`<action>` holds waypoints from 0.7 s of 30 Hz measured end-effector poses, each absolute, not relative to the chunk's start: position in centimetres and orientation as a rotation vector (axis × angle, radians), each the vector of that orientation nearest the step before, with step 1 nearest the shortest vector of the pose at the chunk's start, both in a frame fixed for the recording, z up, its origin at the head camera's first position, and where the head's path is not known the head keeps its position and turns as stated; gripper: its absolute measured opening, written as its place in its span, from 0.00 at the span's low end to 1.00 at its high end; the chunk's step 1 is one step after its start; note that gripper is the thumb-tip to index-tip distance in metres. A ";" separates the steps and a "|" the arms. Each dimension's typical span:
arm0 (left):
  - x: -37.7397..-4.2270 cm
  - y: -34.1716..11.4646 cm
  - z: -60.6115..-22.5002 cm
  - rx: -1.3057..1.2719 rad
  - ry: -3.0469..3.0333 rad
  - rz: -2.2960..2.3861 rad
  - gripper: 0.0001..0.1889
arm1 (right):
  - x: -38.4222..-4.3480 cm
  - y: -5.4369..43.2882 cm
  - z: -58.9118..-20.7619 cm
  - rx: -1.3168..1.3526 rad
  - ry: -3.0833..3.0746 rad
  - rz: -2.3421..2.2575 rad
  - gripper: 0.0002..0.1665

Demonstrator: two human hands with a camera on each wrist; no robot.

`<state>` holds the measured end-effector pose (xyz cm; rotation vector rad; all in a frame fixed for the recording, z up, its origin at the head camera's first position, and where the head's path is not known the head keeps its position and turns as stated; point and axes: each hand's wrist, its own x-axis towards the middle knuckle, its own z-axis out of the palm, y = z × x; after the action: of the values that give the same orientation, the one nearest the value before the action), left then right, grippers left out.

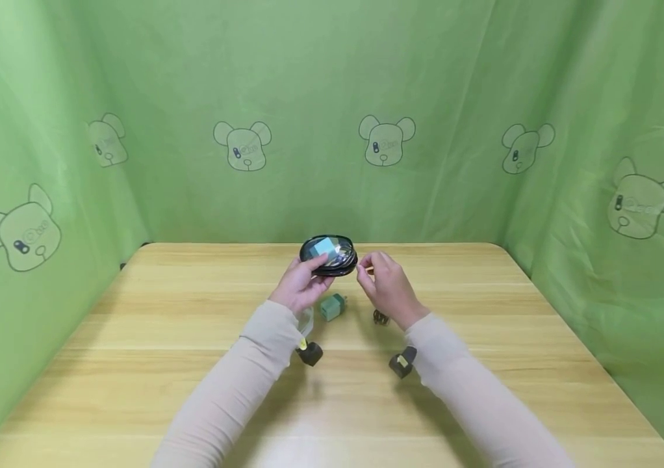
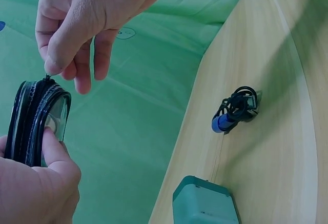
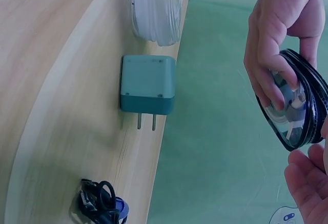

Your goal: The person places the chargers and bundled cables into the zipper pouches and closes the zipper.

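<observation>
My left hand [image 1: 301, 286] grips a small oval zip pouch [image 1: 342, 260] with black edging and clear sides, its thumb pressed on one face. A pale blue square [image 1: 325, 247] shows on that face, and light-coloured contents [image 3: 294, 108] show through the clear side. At the pouch's end, my right hand [image 1: 389, 286] pinches the zipper pull [image 2: 47, 77] between thumb and forefinger. Both hands hold the pouch up above the table.
Below the hands, a green charger plug [image 1: 332, 307] with two metal prongs lies on the wooden table [image 1: 332, 416]. A black coiled cable [image 2: 238, 108] with a blue part lies to its right. A whitish coil [image 3: 156, 11] is partly hidden behind the left wrist. Green curtains [image 1: 320, 78] surround the table.
</observation>
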<state>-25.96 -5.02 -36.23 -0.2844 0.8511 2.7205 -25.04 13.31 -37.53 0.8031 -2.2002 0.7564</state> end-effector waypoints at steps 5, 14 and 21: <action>-25.8 -4.9 -36.1 -0.299 0.872 2.710 0.32 | -25.3 13.6 -37.6 0.774 -2.218 0.773 0.04; -25.9 -4.7 -36.2 -0.363 0.867 2.723 0.31 | -25.2 13.8 -37.7 0.776 -2.233 0.823 0.03; -26.2 -4.4 -36.1 -0.370 0.793 2.704 0.28 | -24.8 13.5 -37.7 0.802 -2.218 0.866 0.04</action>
<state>-26.16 -4.43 -36.13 -0.3703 0.7927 2.7040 -24.83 13.53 -37.66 0.8023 -2.2180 0.8664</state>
